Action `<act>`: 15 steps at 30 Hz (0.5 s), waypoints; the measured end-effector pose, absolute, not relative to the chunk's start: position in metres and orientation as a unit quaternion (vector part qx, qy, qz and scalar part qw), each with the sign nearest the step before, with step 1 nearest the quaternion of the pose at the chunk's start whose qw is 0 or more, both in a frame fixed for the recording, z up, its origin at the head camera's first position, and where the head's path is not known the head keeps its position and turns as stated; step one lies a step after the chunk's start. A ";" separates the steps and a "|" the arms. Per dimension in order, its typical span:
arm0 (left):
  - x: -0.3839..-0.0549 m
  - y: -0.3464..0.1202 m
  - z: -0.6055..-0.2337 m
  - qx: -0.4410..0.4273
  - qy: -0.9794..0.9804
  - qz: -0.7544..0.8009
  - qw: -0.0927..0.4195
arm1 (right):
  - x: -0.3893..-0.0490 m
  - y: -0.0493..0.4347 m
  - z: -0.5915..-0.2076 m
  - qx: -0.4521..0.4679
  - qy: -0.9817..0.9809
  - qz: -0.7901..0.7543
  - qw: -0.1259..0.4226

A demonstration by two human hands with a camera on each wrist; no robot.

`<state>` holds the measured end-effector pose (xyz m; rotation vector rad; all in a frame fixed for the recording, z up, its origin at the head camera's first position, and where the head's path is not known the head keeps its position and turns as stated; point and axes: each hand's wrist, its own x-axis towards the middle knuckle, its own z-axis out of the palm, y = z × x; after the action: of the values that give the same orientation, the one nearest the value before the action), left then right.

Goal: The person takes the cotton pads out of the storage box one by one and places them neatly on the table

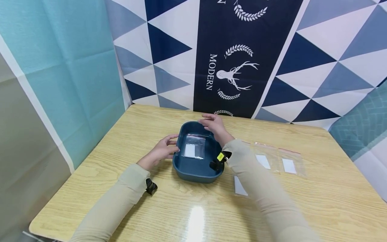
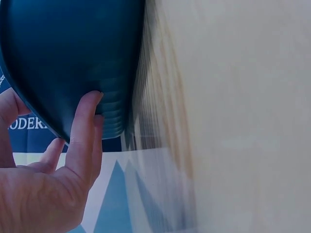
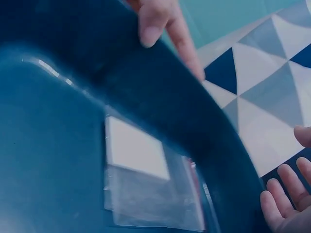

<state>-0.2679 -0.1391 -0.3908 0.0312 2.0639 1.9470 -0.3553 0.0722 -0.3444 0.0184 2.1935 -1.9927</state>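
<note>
A dark blue plastic tub [image 1: 193, 167] stands on the wooden table with a clear zip bag [image 1: 198, 148] lying flat inside. The bag holds a white card, also seen in the right wrist view. My left hand [image 1: 162, 150] grips the tub's left wall, thumb over the rim [image 3: 153, 34] and fingers against the outside [image 2: 82, 141]. At the far right of the rim is my right hand [image 1: 215, 126], its fingers loosely bent and holding nothing. In the right wrist view its fingertips come close to the rim; whether they touch is unclear.
Several more clear bags with white cards lie right of the tub, among them one bag [image 1: 290, 163] at the right end and another [image 1: 241, 186] partly under my right forearm. A patterned cloth [image 1: 169, 43] hangs behind the table [image 1: 121, 141].
</note>
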 end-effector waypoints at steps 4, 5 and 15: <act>-0.269 -0.139 -0.393 0.011 0.721 0.677 0.146 | -0.356 0.067 -0.354 0.008 0.750 -0.654 0.096; -0.269 -0.139 -0.392 0.011 0.722 0.677 0.144 | -0.357 0.066 -0.357 0.002 0.755 -0.649 0.096; -0.268 -0.141 -0.390 0.012 0.723 0.676 0.140 | -0.361 0.063 -0.373 -0.086 0.854 -0.499 0.121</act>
<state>-0.2682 -0.1408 -0.3902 0.0342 2.0903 1.9541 -0.3611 0.0631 -0.3733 -0.2511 2.4942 -1.4576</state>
